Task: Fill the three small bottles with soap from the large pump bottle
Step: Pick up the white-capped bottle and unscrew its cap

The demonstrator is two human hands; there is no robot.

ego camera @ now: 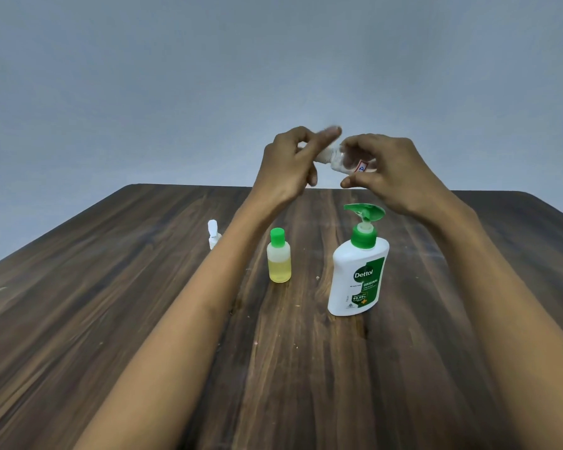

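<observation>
Plain grey-blue wall (143, 76) behind; dark wood-grain tabletop (78, 319) below, dotted with pale crumbs. Far left, a small white bottle (213, 235) with its flip cap up, standing upright, partly hidden by the left forearm. Next, a small bottle with a green cap (278, 256), upright, closed, about half full of yellow liquid. Above and behind it, left hand (286, 167) raised over the far edge, fingertips curled round the white cap end of a small clear bottle (342, 160); forefinger blurred. Clear bottle held on its side in the air, red-edged label facing the camera. Right hand (394, 175) pinching its body between thumb below and fingers above. Under that hand, large white pump bottle (358, 271) with green pump head, upright, apart from the green-capped one.
</observation>
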